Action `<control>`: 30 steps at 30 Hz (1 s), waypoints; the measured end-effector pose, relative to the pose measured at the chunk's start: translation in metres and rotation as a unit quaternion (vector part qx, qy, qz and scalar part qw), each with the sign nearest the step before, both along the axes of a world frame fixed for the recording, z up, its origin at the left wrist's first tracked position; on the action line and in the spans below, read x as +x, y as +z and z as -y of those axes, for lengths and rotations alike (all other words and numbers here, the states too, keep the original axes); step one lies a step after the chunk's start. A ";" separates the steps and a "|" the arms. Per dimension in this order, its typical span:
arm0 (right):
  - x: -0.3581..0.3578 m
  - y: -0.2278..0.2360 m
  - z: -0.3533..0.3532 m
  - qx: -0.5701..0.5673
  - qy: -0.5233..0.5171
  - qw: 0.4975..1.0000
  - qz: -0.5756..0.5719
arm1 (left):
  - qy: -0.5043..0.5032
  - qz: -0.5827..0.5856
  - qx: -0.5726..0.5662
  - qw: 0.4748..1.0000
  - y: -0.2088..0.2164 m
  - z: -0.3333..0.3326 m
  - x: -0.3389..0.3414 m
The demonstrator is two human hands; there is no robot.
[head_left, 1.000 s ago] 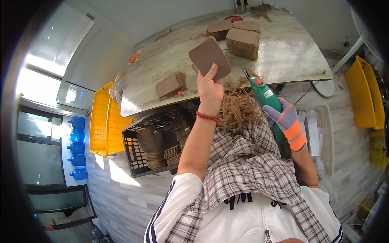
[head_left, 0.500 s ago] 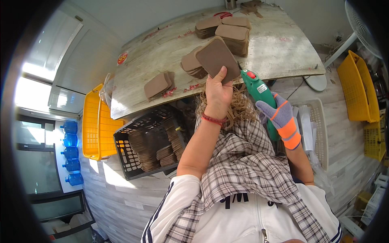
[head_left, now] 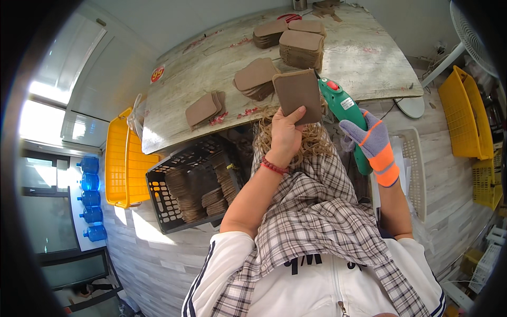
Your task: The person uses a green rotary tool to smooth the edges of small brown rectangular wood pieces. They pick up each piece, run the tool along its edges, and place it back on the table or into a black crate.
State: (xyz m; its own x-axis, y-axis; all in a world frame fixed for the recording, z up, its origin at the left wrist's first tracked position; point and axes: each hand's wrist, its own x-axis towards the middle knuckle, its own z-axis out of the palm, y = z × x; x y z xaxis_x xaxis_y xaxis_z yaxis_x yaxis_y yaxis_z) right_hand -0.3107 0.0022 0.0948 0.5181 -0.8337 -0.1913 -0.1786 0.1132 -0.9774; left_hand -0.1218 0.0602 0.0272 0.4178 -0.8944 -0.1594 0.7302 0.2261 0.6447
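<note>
Head view: left hand [head_left: 287,133] pinches one brown pad [head_left: 297,91]; gloved right hand [head_left: 374,143] grips one green tool [head_left: 339,101]; five piles [head_left: 256,74] on table [head_left: 364,68].

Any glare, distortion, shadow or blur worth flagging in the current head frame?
Head view: the window at left is blown out to white; sunlight patches glare on the floor; fisheye bends the edges of the table, and the picture's rim goes black; the black crate is dim inside; left hand, brown pad and right hand look fairly sharp.
</note>
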 end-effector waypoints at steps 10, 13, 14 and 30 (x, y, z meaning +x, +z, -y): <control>-0.032 0.013 0.000 -0.009 0.119 0.990 -0.076 | -0.111 0.234 0.055 0.964 0.005 -0.031 0.070; -0.032 0.011 -0.003 -0.011 0.131 0.988 -0.076 | -0.161 0.259 0.081 0.949 0.013 -0.036 0.078; -0.031 0.011 -0.005 -0.005 0.131 0.988 -0.077 | -0.172 0.267 0.091 0.944 0.014 -0.038 0.080; -0.013 0.006 -0.006 0.015 0.167 0.981 -0.096 | -0.155 0.385 0.151 0.897 0.022 -0.051 0.074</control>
State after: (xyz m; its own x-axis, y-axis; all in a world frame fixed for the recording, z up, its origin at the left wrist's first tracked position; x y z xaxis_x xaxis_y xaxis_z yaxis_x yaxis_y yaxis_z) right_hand -0.3240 0.0084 0.1008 0.7141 -0.6157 -0.3332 -0.3907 0.0444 -0.9194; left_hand -0.0474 0.1107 0.0491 0.2465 -0.9514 -0.1845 0.0389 -0.1805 0.9828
